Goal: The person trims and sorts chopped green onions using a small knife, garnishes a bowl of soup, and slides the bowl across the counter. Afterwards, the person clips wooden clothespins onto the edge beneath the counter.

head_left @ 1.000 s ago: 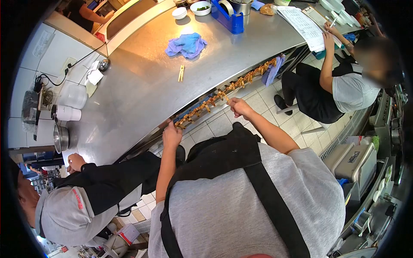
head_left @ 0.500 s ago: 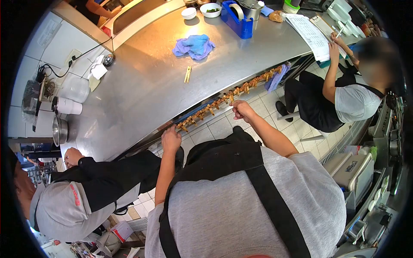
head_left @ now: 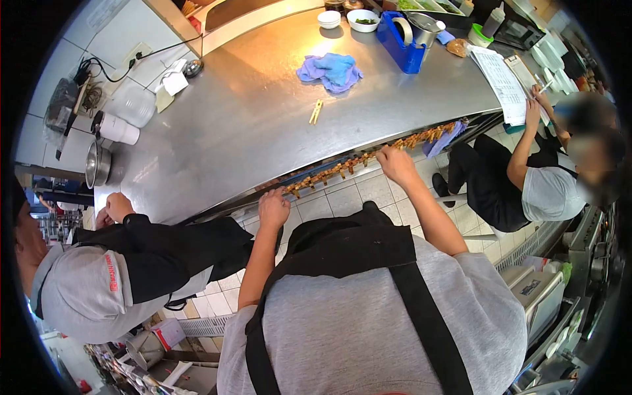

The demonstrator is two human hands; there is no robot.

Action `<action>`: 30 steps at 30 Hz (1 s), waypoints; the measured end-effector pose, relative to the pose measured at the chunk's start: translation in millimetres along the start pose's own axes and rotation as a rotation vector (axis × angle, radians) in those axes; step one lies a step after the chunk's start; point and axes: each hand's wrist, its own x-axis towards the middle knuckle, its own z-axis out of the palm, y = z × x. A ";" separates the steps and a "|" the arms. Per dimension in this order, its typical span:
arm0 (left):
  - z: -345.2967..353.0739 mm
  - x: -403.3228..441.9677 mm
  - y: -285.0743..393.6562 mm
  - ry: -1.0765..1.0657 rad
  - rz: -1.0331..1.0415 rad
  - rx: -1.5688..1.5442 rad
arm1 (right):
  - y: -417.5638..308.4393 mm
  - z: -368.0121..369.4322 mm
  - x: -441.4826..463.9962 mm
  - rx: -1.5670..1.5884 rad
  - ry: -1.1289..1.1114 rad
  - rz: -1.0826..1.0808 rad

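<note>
Wooden clothespins (head_left: pixel 342 168) hang in a long row along the front edge of the steel counter (head_left: pixel 217 145). At the left end of that row is my left hand (head_left: pixel 274 209), its fingers curled at the edge; what they grip is hidden. Further right, my right hand (head_left: pixel 398 164) is closed at the row, fingertips pinching at a clothespin that the hand mostly covers. A single pale yellow clothespin (head_left: pixel 316 112) lies on the counter top. Behind it is a crumpled blue and purple cloth (head_left: pixel 330 72).
To the left a co-worker (head_left: pixel 99 283) stands close to the counter. Another person (head_left: pixel 546 178) sits at the right, writing by paper sheets (head_left: pixel 501 82). A blue tape dispenser (head_left: pixel 400 49) and white bowls (head_left: pixel 363 25) stand at the back. A metal bowl (head_left: pixel 99 164) is at the left end.
The view has swung left, so the counter appears further right. My left hand has shifted slightly left along the edge. My right hand has moved in closer against the row of clothespins.
</note>
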 end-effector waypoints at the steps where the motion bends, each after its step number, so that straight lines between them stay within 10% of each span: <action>1: -0.8 -0.5 1.7 -0.011 -0.007 -0.001 | -20.7 -16.7 2.8 0.037 0.048 -0.059; 11: 6.5 -7.2 2.5 -0.025 -0.034 0.020 | -135.8 13.7 101.3 -0.123 0.246 -0.235; 17: 5.2 -7.6 1.4 -0.032 -0.043 0.004 | -119.5 27.1 61.7 -0.023 0.188 -0.740; 25: 4.9 -5.0 -2.2 -0.043 -0.061 -0.013 | 89.9 -67.0 86.3 -0.251 0.613 0.221; 30: 10.3 0.2 -4.8 -0.068 -0.078 0.026 | 21.7 -16.4 114.5 -0.233 0.500 -0.021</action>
